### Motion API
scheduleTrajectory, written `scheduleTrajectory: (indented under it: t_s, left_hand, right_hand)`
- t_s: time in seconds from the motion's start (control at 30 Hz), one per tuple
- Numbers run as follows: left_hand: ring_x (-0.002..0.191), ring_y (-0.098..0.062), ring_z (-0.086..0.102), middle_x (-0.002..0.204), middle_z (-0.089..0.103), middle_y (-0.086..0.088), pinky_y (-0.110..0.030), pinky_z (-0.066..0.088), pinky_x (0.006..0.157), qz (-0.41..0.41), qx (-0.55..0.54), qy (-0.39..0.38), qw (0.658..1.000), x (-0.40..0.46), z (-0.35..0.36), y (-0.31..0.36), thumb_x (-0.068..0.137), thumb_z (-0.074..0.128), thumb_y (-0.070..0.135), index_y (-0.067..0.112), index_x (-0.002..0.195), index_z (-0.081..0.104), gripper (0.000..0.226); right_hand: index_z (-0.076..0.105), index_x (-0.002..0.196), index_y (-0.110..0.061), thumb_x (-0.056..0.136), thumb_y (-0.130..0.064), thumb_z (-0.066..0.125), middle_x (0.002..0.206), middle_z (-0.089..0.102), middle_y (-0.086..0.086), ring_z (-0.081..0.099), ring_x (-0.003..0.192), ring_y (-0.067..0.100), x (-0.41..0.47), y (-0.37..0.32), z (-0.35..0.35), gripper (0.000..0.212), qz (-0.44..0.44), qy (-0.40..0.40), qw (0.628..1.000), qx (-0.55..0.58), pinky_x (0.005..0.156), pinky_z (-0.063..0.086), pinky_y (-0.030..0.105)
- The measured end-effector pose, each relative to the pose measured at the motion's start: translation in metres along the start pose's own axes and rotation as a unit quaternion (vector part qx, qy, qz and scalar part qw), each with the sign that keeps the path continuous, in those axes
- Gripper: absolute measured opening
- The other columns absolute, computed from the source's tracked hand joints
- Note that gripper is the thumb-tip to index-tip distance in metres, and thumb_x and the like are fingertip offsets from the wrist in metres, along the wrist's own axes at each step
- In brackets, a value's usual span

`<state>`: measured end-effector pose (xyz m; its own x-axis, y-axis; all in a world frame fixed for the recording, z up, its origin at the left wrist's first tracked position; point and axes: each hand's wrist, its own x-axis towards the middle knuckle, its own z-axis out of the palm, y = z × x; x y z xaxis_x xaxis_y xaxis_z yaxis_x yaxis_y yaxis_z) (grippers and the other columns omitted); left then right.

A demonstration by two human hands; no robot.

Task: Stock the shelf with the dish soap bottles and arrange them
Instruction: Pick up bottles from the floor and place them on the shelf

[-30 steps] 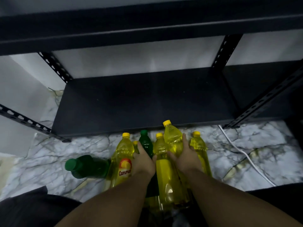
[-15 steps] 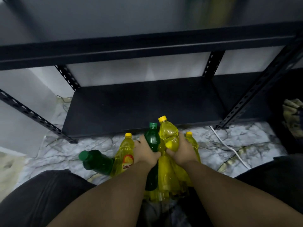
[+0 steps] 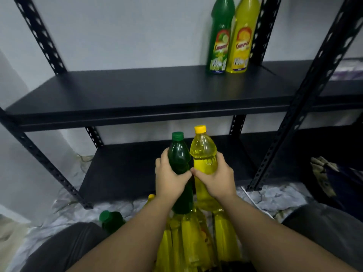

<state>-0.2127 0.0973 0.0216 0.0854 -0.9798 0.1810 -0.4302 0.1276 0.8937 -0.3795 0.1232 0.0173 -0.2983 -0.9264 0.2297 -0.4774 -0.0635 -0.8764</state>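
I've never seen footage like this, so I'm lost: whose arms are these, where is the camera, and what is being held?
The camera sits on a person's head, looking forward and down, so the arms are the wearer's own. The left hand has a grip on a green bottle; the right hand holds a yellow bottle, both lifted upright. Ahead stands a black shelf, where a green labelled bottle and a yellow labelled bottle stand side by side. More yellow bottles wait on the floor below.

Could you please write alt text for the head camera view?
A left hand holds a green bottle and a right hand a yellow bottle before a black shelf bearing two labelled bottles.
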Motion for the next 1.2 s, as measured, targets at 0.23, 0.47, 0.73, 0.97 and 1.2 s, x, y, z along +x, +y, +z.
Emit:
scheduleTrajectory:
  t_s: [0.23,0.47,0.73,0.97,1.2]
  left_hand:
    - [0.110,0.016,0.048,0.120,0.045,0.021,-0.007,0.037,0.082,0.102,-0.074,0.044,0.991,0.028,-0.031,0.087,0.066,0.094,0.032,0.043,0.142,0.048,0.090]
    - [0.105,0.011,0.053,0.116,0.046,0.023,-0.004,0.038,0.079,0.195,-0.083,0.095,0.973,0.066,-0.064,0.181,0.061,0.089,0.036,0.046,0.142,0.047,0.092]
    - [0.103,0.023,0.046,0.114,0.047,0.023,-0.012,0.040,0.075,0.246,-0.086,0.110,0.959,0.117,-0.088,0.248,0.058,0.085,0.042,0.062,0.127,0.044,0.084]
    - [0.102,0.018,0.050,0.115,0.048,0.023,-0.015,0.041,0.075,0.245,-0.068,0.110,0.961,0.155,-0.087,0.247,0.061,0.091,0.038,0.056,0.130,0.048,0.084]
    - [0.110,0.022,0.046,0.123,0.048,0.021,-0.009,0.040,0.078,0.245,-0.066,0.121,0.960,0.179,-0.081,0.218,0.060,0.091,0.045,0.049,0.145,0.044,0.097]
  right_hand:
    - [0.057,0.117,-0.048,0.064,-0.066,0.087,0.103,0.068,-0.029,0.067,0.090,-0.006,0.038,-0.087,-0.046,0.063,-0.092,0.065,0.992,0.048,0.070,0.052,0.013]
    - [0.058,0.123,-0.040,0.064,-0.067,0.085,0.106,0.071,-0.018,0.066,0.097,-0.001,0.083,-0.170,-0.086,0.070,-0.158,0.116,0.978,0.068,0.085,0.058,0.032]
    - [0.046,0.145,-0.031,0.065,-0.078,0.078,0.131,0.065,-0.009,0.061,0.121,0.017,0.137,-0.227,-0.105,0.098,-0.195,0.131,0.970,0.054,0.101,0.053,0.042]
    - [0.043,0.141,-0.035,0.068,-0.076,0.077,0.121,0.059,-0.017,0.054,0.110,0.009,0.169,-0.230,-0.087,0.090,-0.173,0.139,0.974,0.054,0.085,0.047,0.029]
    - [0.036,0.150,-0.027,0.070,-0.079,0.072,0.139,0.058,-0.005,0.056,0.127,0.021,0.192,-0.201,-0.063,0.102,-0.161,0.128,0.978,0.027,0.098,0.052,0.038]
